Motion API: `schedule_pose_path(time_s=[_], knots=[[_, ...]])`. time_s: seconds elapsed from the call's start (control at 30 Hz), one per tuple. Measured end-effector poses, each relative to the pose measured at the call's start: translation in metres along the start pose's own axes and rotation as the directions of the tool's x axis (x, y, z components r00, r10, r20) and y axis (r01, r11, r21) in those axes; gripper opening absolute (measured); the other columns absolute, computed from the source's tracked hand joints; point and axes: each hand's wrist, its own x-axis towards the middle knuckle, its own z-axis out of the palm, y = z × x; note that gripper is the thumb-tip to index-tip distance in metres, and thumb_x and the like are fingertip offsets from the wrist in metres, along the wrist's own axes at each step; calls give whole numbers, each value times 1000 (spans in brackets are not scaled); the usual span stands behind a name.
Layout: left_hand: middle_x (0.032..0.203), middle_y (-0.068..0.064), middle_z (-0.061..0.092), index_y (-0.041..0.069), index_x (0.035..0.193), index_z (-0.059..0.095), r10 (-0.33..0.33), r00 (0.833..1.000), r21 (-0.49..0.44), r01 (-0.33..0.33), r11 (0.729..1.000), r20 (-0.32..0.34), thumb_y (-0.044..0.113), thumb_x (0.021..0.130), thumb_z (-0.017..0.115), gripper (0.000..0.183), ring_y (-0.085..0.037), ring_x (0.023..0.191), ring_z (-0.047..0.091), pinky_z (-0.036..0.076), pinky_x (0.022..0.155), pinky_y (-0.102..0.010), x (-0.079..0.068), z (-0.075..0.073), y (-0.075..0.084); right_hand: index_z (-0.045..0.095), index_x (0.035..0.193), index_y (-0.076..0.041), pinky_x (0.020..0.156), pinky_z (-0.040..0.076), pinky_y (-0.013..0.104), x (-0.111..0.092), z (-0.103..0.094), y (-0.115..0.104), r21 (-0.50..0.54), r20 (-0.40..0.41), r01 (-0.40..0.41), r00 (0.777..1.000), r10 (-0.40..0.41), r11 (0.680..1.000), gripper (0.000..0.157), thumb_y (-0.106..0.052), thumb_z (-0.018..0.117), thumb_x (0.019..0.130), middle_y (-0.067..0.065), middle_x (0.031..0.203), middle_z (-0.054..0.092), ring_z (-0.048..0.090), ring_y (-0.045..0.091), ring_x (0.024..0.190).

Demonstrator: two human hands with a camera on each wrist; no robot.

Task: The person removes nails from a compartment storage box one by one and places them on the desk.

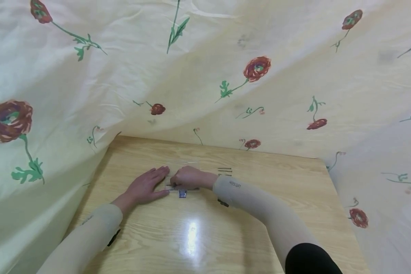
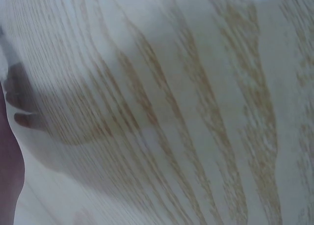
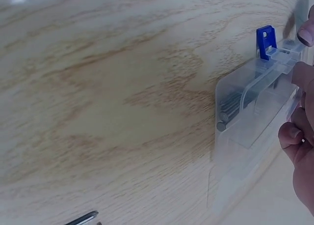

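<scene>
Head view: the left hand (image 1: pixel 146 187) is laid flat, fingers straight. Left wrist: mostly table (image 2: pixel 196 112) is shown. Right wrist: the clear box (image 3: pixel 257 104) is set on the table under the right hand (image 3: pixel 303 129), fingers curled, grip unclear; with the blue latch (image 3: pixel 266 42) apparently undone, nails (image 3: pixel 227 112) could be spilled by a tilt.

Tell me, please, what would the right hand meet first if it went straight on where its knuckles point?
Probably the left hand, lying just ahead of the right hand in the head view, though depth is unclear.
</scene>
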Motion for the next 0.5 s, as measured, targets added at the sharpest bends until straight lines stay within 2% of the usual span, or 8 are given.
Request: schedule_pose_path(time_s=[0.17,0.33,0.5], knots=[[172,-8,37,9,167,35,-1,1000,3,1,1000,-3,60,102,63,88,-30,157,38,31,130,-50,-1,1,1,79,110,-15,81,59,15,-2,5,1,0,-36,13,999,-13,1000,11,-21,77,100,-5,103,81,76,7,88],[172,-8,37,9,167,36,-5,1000,6,5,1000,3,59,101,65,87,-30,157,38,31,130,-50,-1,0,3,79,110,-16,79,57,13,-7,12,3,44,-81,-16,997,19,999,11,-22,77,101,-5,101,81,74,5,85],[173,-7,35,10,168,34,-28,999,10,28,1000,23,59,101,64,88,-30,158,36,30,131,-50,-1,-3,5,80,109,-15,67,52,13,-12,12,3,206,-144,-77,984,108,975,10,-21,76,102,-5,92,79,63,1,70]])
